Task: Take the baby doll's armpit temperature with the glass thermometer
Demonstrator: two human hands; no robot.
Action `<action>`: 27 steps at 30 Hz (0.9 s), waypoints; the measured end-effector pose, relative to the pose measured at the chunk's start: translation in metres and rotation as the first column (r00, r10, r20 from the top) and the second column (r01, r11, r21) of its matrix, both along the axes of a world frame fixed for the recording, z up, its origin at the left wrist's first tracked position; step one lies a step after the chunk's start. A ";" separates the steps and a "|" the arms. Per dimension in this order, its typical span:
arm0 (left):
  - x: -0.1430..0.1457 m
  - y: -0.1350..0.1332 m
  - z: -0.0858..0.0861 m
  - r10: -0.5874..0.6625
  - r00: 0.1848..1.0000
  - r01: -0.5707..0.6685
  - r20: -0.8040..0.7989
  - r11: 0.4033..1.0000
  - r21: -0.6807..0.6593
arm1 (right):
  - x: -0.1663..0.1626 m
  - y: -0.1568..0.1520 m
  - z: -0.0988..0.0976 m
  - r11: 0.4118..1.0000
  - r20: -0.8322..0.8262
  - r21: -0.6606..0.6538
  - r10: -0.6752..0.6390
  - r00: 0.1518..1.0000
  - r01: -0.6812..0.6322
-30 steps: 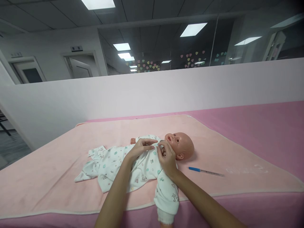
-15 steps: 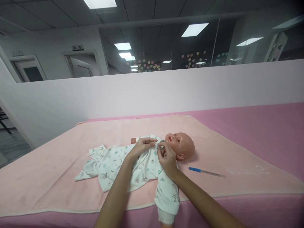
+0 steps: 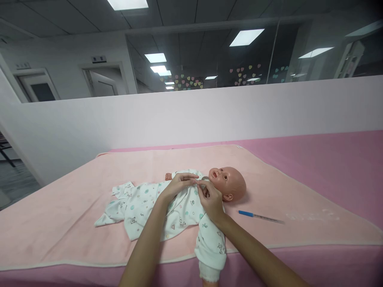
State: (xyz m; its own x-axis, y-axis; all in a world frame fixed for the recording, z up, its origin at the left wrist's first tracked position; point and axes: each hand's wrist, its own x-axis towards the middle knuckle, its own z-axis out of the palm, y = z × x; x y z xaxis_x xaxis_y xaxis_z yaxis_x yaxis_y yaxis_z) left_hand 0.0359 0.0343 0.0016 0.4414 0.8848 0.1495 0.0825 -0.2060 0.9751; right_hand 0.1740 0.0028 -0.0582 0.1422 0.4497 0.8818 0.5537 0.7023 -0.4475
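Note:
A baby doll (image 3: 228,182) lies on its back on a pale pink blanket (image 3: 74,207), head to the right. It wears a white patterned romper (image 3: 140,205). My left hand (image 3: 176,185) pinches the romper's collar at the doll's chest, fingers closed on the cloth. Facing it, my right hand (image 3: 211,197) pinches the same collar edge just under the doll's chin. One sleeve of the romper hangs over the blanket's front edge.
A blue-capped pen (image 3: 259,216) lies on the blanket to the right of the doll. The blanket covers a pink table (image 3: 329,159). A low white partition wall (image 3: 191,115) runs behind, with glass above it.
Both hands stay at the collar; the fingers have shifted only slightly and drawn closer together. The doll has not moved.

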 end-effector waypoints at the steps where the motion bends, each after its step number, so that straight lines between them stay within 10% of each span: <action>1: 0.000 0.000 0.000 0.000 1.000 0.000 0.001 1.000 0.003 | 0.000 0.000 0.000 1.000 0.000 0.004 0.001 1.000 -0.001; 27: 0.000 -0.001 0.001 -0.024 1.000 0.024 -0.013 1.000 0.005 | 0.001 -0.001 0.003 1.000 -0.055 -0.008 -0.001 0.998 0.001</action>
